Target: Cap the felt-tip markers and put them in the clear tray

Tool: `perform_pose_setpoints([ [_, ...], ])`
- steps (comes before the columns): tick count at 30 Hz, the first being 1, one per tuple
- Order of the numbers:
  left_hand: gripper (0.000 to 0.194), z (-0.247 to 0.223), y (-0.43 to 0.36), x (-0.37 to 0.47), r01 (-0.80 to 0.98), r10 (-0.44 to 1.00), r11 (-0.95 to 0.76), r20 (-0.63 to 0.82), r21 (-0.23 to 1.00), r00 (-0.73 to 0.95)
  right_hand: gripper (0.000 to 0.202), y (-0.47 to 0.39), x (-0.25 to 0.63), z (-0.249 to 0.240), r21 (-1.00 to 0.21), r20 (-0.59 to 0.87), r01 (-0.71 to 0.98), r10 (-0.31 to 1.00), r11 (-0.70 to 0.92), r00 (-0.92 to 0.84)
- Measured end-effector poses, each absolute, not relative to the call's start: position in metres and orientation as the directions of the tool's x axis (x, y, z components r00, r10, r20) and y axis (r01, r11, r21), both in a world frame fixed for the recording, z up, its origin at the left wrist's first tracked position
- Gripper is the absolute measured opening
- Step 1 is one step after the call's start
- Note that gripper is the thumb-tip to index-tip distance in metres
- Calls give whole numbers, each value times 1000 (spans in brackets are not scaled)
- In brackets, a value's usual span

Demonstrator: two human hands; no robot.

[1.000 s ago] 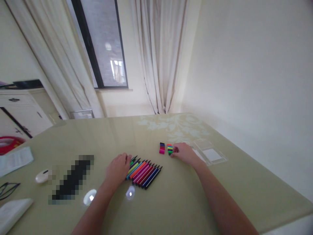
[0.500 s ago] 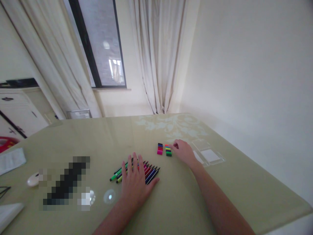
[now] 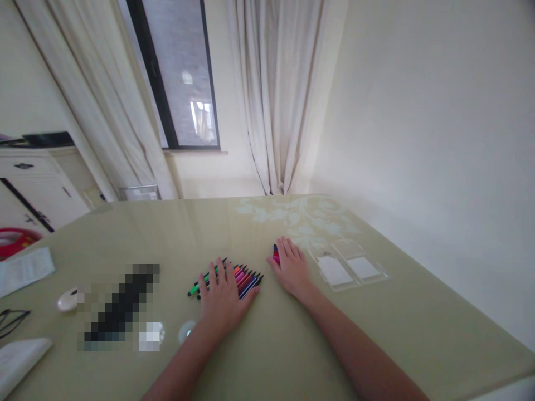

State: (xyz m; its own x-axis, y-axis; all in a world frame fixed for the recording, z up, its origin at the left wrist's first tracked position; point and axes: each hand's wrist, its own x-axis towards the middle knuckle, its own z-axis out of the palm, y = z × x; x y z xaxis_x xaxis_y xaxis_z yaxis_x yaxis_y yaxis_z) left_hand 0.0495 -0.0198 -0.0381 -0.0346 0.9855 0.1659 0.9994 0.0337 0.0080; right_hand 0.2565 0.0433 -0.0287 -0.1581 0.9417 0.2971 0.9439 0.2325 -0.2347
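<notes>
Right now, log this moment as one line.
left hand: flat on markers | right hand: flat over caps | clear case: right of it | table

Both forearms are bare and run up from the bottom edge, the left from about 7 o'clock, the right from about 5 o'clock, drawing closer together toward the hands. The left hand (image 3: 221,298) lies palm down and flat, fingers straight and slightly spread, pointing to 12 o'clock, thumb angled out to 2 o'clock. The right hand (image 3: 291,268) is also palm down and flat, fingers together, pointing to about 11 o'clock. The two hands lie near each other without touching.
</notes>
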Motion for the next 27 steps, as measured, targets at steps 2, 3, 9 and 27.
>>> perform_pose_setpoints([
  [2,109,-36,-15,45,1000,989,14,146,9,-15,67,43,255,-31,-233,255,946,953,228,-167],
  [3,109,-35,-12,42,1000,990,-3,140,10,2,67,44,254,-32,-234,238,945,956,228,-172],
  [9,107,-34,5,18,998,986,-68,152,14,65,66,52,253,-31,-265,202,914,945,307,-258],
  [27,81,-26,10,-6,989,951,-145,274,-25,146,57,68,242,-27,-428,487,803,854,414,-180],
])
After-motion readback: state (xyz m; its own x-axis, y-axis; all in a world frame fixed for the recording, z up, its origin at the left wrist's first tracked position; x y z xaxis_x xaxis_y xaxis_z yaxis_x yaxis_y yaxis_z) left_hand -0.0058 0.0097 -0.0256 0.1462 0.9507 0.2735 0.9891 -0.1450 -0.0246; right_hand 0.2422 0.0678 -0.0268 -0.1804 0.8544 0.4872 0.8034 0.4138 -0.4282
